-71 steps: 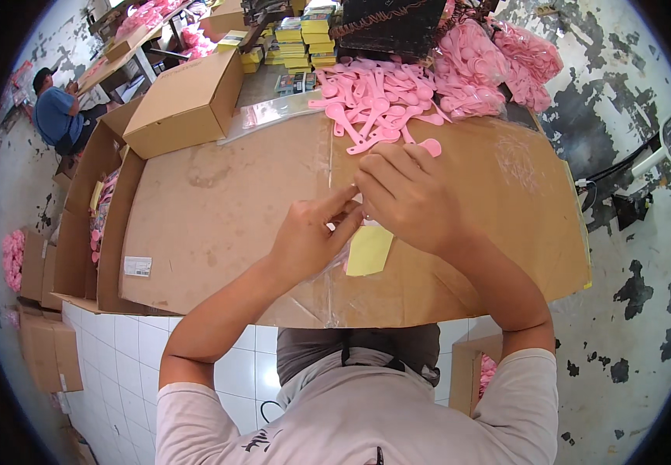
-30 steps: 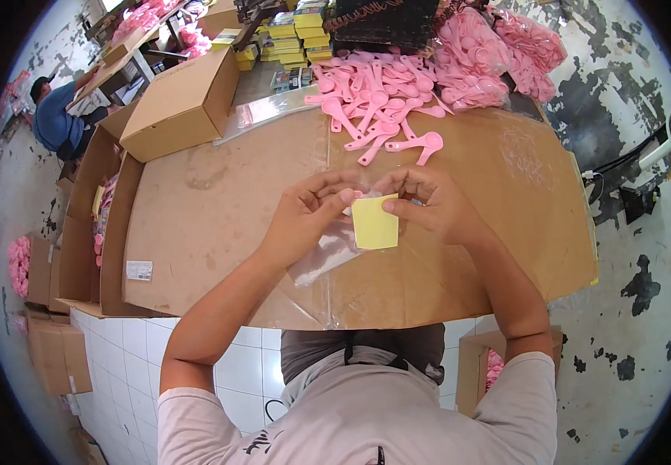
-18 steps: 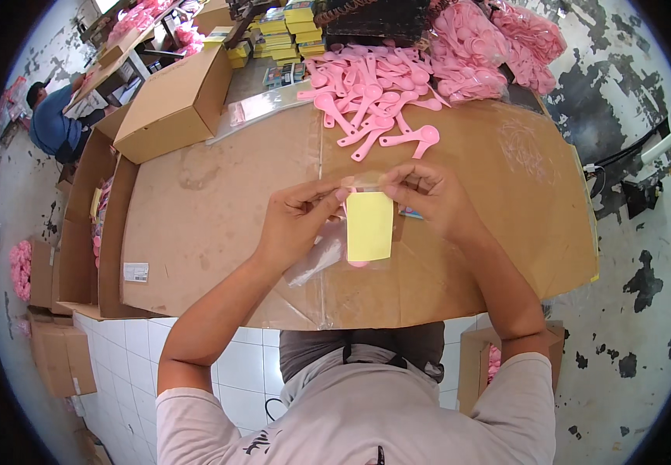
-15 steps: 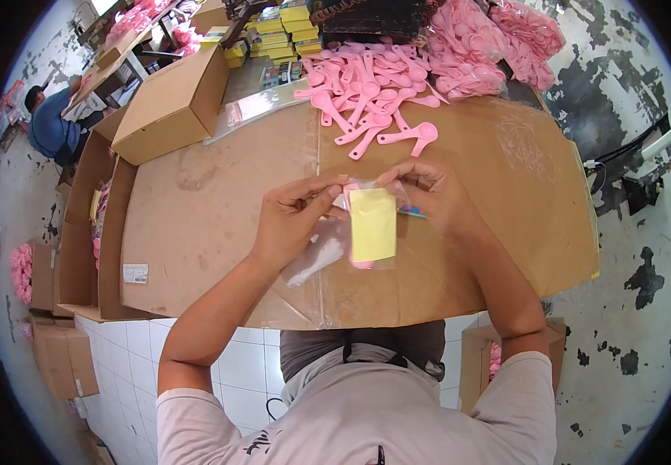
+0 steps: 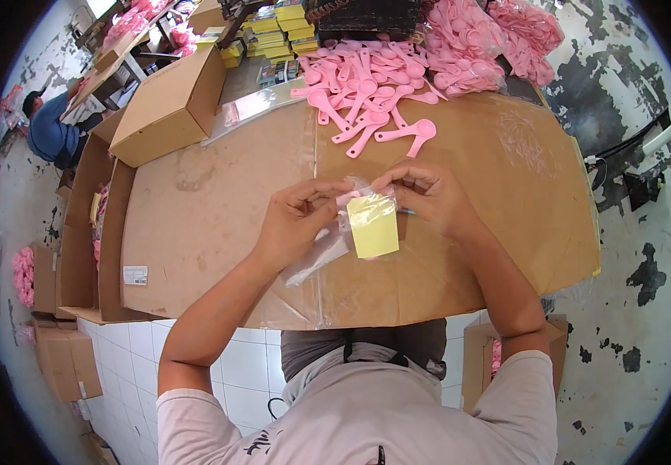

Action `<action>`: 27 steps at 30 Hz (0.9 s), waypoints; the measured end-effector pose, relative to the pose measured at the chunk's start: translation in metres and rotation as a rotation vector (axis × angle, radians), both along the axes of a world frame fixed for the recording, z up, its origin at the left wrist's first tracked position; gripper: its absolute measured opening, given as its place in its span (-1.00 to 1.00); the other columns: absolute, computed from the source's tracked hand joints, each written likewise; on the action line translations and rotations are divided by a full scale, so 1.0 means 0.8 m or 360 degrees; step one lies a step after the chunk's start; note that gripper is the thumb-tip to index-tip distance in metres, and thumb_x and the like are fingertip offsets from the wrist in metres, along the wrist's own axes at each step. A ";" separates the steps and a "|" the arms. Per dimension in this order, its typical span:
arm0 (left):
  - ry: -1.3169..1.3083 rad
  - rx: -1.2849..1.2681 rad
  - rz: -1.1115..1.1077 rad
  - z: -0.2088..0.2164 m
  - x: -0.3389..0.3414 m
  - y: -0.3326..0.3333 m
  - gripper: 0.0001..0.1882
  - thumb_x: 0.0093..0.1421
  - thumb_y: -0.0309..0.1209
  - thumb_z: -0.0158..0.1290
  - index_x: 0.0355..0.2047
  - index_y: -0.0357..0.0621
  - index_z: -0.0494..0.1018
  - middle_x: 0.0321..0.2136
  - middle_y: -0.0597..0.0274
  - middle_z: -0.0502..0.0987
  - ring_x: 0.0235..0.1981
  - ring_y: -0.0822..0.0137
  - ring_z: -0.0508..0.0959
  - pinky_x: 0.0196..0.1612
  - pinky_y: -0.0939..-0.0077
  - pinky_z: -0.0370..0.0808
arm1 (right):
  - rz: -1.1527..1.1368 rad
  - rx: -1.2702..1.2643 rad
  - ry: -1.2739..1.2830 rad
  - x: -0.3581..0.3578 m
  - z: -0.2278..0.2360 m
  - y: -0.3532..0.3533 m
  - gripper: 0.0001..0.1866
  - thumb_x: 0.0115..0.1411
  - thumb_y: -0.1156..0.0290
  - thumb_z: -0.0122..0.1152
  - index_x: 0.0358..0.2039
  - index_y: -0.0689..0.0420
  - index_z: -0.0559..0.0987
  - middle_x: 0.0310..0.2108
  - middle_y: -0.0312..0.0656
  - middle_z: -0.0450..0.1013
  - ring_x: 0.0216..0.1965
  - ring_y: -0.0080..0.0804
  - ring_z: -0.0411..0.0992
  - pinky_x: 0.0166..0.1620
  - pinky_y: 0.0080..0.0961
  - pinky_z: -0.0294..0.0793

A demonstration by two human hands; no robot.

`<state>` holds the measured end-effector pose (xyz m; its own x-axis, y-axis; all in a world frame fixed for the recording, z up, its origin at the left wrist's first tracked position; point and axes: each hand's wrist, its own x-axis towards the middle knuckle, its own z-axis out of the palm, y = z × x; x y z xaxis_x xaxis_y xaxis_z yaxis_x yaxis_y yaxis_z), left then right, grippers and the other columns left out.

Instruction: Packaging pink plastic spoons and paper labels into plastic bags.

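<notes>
My left hand (image 5: pixel 297 218) and my right hand (image 5: pixel 428 200) each pinch an upper corner of a small clear plastic bag (image 5: pixel 366 195) above the cardboard-covered table. Inside it lies a yellow card (image 5: pixel 376 234), with a pink piece partly showing behind its upper left, likely a measuring spoon like those on the table. More clear plastic bags (image 5: pixel 321 257) lie flat just under my left hand. A bluish edge shows beneath my right fingers, mostly hidden. Beyond my hands spreads a loose heap of pink measuring spoons (image 5: pixel 366 87).
A closed cardboard box (image 5: pixel 169 105) stands at the far left beside a long clear plastic sheet (image 5: pixel 254 108). Stacks of yellow cards (image 5: pixel 280 35) and bagged pink spoons (image 5: pixel 467 39) sit at the back. An open carton (image 5: pixel 107 232) borders the table's left side. One person (image 5: pixel 53 128) sits far left.
The bag has tilted, so its lower end looks shorter and the yellow card leans slightly. My left fingers have shifted a little to the right along its top. Both hands keep their pinch.
</notes>
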<state>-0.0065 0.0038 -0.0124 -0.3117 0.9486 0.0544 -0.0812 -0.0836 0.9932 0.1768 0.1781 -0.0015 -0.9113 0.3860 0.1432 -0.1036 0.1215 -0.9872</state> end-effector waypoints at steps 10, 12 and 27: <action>0.0324 0.0176 0.0018 -0.006 -0.006 -0.001 -0.73 0.31 -0.67 -0.01 -0.05 -0.38 0.60 -0.10 0.13 0.66 -0.09 0.42 0.61 0.01 0.53 0.52 | -0.0043 0.0178 0.0004 0.004 -0.003 0.010 -0.83 0.31 0.59 0.15 -0.17 0.26 0.69 -0.34 -0.30 0.54 -0.31 -0.63 0.47 -0.23 -0.62 0.46; 0.0311 0.0206 0.0006 -0.007 -0.008 -0.003 -0.76 0.32 -0.61 0.01 -0.09 -0.38 0.62 -0.12 0.11 0.66 -0.12 0.41 0.61 -0.01 0.50 0.54 | -0.0018 0.0124 -0.0023 0.003 -0.002 0.009 -0.82 0.33 0.56 0.14 -0.17 0.26 0.69 -0.34 -0.30 0.53 -0.30 -0.64 0.48 -0.24 -0.62 0.46; 0.0072 -0.0069 0.0065 -0.010 -0.010 0.004 -0.77 0.35 -0.52 0.11 -0.02 -0.25 0.62 -0.29 0.25 0.68 -0.34 0.57 0.58 -0.27 0.66 0.54 | 0.0133 0.0017 -0.0091 0.002 -0.001 0.003 -0.60 0.28 0.61 0.25 0.13 0.24 0.48 -0.12 -0.24 0.51 -0.06 -0.54 0.48 0.00 -0.50 0.48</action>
<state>-0.0142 0.0066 -0.0201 -0.3482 0.9370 0.0283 -0.0338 -0.0427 0.9985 0.1787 0.1806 -0.0022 -0.9471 0.3068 0.0937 -0.0574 0.1256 -0.9904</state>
